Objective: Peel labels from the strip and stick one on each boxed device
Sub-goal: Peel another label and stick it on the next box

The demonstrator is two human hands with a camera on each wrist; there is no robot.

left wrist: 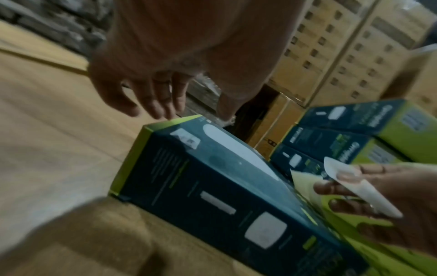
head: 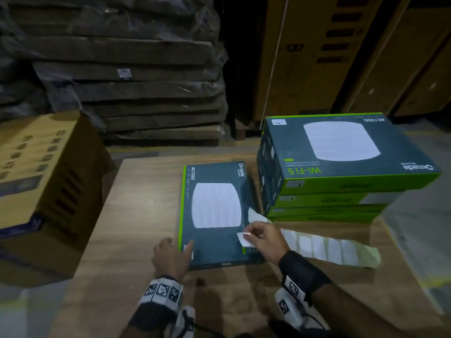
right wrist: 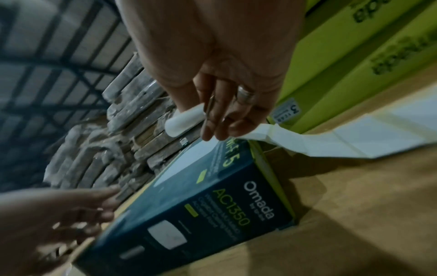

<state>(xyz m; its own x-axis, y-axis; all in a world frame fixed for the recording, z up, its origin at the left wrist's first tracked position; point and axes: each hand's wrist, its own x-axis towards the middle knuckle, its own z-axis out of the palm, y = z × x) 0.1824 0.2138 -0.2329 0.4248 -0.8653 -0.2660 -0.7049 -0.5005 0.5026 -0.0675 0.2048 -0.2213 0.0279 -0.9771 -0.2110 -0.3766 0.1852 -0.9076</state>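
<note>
While the right hand (head: 264, 237) pinches a peeled white label (head: 244, 239) over the near right corner of the single device box (head: 214, 211), the left hand (head: 170, 258) rests with relaxed fingers at the box's near left corner. Beside it, the label strip (head: 327, 248) lies on the wooden table (head: 136, 203), in front of the stacked boxes (head: 341, 167).

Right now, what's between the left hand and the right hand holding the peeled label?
Only the dark top face of the single box. In the head view, the left hand touches its near-left corner; the right hand pinches the label above its near-right part.
</note>
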